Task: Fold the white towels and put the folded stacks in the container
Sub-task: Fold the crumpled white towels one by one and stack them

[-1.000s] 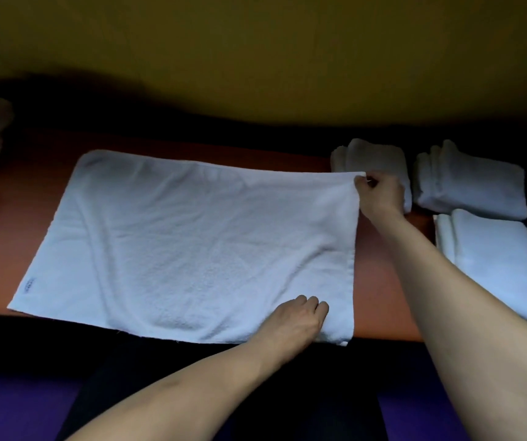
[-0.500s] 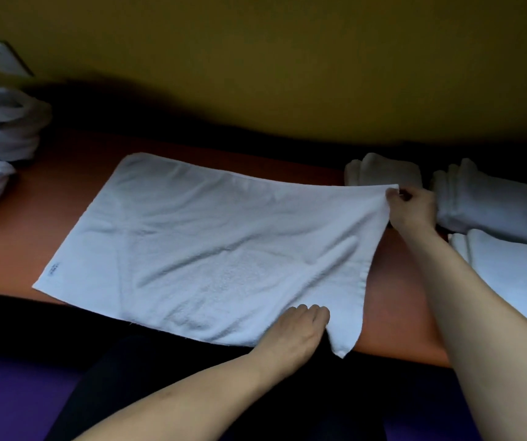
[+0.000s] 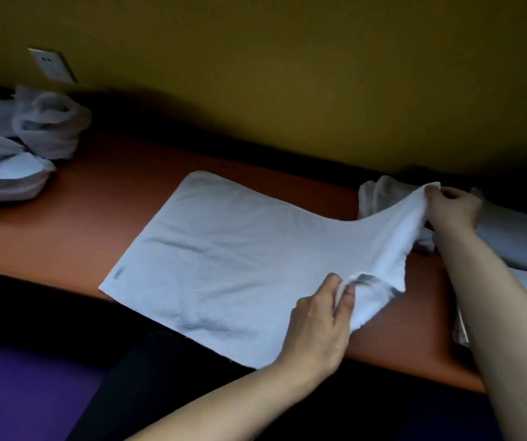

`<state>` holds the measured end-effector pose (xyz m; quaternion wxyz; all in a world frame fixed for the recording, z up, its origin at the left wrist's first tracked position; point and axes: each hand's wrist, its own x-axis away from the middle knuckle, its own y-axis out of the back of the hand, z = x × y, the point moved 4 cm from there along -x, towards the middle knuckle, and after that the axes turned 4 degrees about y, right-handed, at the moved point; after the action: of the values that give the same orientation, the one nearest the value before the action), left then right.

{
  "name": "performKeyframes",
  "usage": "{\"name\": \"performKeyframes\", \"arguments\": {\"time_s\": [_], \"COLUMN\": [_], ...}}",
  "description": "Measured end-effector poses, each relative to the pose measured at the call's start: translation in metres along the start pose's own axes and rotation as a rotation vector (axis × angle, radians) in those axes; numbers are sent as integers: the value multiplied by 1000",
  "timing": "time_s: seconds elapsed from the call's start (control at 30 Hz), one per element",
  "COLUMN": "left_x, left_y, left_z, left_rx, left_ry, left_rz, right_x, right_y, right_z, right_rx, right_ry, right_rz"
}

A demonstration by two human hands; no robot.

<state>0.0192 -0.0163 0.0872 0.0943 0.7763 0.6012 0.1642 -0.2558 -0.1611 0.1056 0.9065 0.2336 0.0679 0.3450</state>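
Both hands (image 3: 316, 316) (image 3: 453, 208) pinch towel (image 3: 224, 256); folded stacks (image 3: 510, 240) behind right.

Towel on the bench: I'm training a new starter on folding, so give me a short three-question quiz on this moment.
1. True or false: both hands have a grip on the right edge of the towel.
2. Where do the folded towels lie? A) at the left end of the bench B) at the right end, behind the right hand C) on the floor
3. Fill in: the crumpled towels sit at the bench's ____ end, below the wall socket.

Key: 1 true; 2 B; 3 left
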Motion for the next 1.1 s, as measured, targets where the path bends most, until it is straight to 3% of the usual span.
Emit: {"name": "performKeyframes", "arguments": {"time_s": [0.17, 0.67, 0.97, 1.1], "left_x": [8, 30, 15, 11], "left_y": [74, 287, 323, 323], "left_z": [30, 147, 230, 256], "left_rx": [-21, -28, -122, -286], "left_ry": [-30, 308, 568, 594], "left_rz": [-186, -550, -471, -456], "right_x": [40, 169, 201, 228], "right_y": [-53, -290, -368, -347], "right_z": [42, 137, 117, 78], "right_rx": [-61, -203, -141, -121], "right_ry": [-17, -65, -16, 7], "right_rz": [96, 388, 545, 610]}}
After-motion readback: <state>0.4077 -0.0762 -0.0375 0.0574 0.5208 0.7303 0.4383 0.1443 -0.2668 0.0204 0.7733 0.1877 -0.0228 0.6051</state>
